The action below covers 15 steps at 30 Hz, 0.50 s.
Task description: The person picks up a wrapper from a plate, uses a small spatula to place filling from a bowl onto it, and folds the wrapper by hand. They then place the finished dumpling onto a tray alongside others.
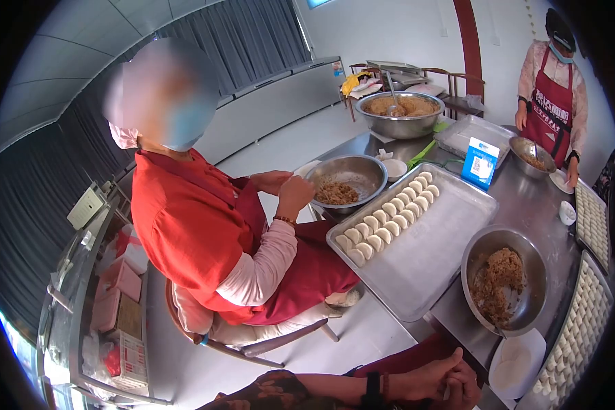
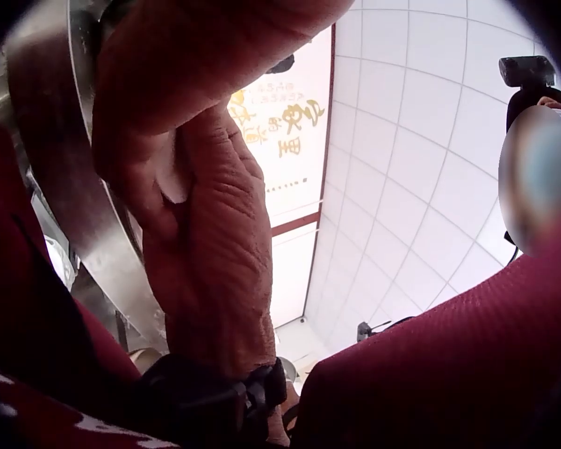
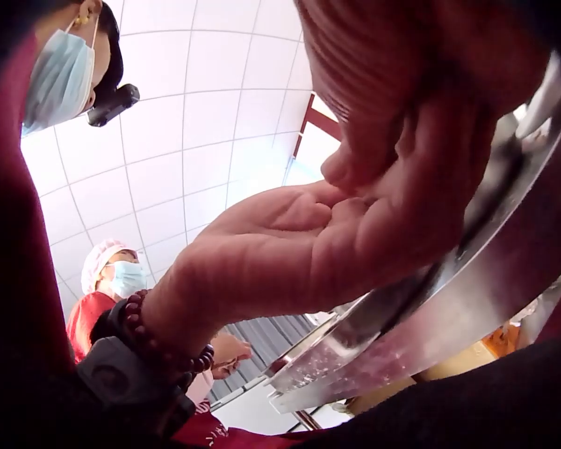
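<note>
Apron point(image 1: 552, 102): white characters, 面粉 is readable.
Blue card point(image 1: 480, 164): QR code, small print unclear.
Left hand point(image 2: 215, 253) and right hand point(image 3: 280, 238): together, touching, fingers relaxed and loosely curled.
Wrappers point(image 1: 509, 372): on plate point(image 1: 534, 348), just beside bowl point(image 1: 500, 239) of filling point(image 1: 502, 273).

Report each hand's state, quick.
Left hand: closed, apparently on a pale piece, mostly hidden.
Right hand: closed, apparently on that same piece.

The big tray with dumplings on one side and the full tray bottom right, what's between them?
A metal bowl of brown filling and a white plate sit between them, in the head view.
</note>
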### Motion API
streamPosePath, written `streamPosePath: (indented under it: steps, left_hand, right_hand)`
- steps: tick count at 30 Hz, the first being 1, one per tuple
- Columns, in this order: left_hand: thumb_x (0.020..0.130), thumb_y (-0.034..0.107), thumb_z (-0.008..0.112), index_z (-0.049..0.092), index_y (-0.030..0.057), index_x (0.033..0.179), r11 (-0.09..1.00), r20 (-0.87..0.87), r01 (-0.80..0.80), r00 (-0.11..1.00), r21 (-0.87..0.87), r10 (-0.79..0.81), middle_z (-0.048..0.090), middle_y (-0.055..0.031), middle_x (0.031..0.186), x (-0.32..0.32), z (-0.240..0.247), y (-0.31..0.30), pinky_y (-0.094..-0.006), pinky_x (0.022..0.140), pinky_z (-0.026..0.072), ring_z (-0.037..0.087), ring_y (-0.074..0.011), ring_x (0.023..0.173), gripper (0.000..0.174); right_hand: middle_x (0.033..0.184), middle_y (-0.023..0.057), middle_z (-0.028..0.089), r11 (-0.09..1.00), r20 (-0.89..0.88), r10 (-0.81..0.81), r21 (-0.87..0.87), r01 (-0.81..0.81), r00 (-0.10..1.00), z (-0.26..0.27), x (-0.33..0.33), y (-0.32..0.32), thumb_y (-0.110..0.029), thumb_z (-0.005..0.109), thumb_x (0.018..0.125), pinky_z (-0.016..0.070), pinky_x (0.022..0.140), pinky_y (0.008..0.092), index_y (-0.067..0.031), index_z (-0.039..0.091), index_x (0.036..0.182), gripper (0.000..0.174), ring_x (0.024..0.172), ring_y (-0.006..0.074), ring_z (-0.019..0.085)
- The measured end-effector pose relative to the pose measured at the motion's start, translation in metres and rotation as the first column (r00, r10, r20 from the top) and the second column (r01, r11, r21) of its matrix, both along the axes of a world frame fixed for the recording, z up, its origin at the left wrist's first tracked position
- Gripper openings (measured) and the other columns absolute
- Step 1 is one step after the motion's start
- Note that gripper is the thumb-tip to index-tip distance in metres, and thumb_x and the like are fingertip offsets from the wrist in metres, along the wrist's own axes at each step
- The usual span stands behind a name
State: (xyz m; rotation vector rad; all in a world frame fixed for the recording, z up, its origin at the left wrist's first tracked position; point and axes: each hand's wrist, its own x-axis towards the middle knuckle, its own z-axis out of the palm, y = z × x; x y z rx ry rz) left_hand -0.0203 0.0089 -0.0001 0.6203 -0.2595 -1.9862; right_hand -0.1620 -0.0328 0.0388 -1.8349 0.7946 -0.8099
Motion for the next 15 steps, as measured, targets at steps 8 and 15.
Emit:
streamPosePath:
  steps: [8,15]
  left_hand:
    - [0.102,0.065,0.030,0.057,0.0213,0.100,0.999,0.065,-0.038,0.997,-0.011,0.038,0.047,0.0105,0.082,-0.004,0.004,-0.002,-0.0214,0.062,0.0352,0.043,-0.0027,0.074,0.051]
    - [0.100,0.068,0.030,0.057,0.0223,0.107,0.996,0.095,-0.075,0.992,-0.040,0.079,0.050,0.0103,0.085,-0.006,-0.008,0.002,-0.0252,0.065,0.0404,0.046,-0.0044,0.077,0.053]
  right_hand:
    - [0.119,0.0162,0.068,1.000,0.059,-0.016,0.016,0.015,0.998,0.007,0.003,0.003,-0.003,0.056,0.095,0.0506,0.090,0.0332,0.0021,0.066,0.098,0.012,0.108,0.0263,0.065]
    - [0.117,0.0172,0.069,0.991,0.017,0.008,-0.137,-0.005,1.000,0.005,0.003,0.001,-0.005,0.059,0.096,0.0527,0.086,0.0353,0.0020,0.069,0.103,0.014,0.101,0.0285,0.067]
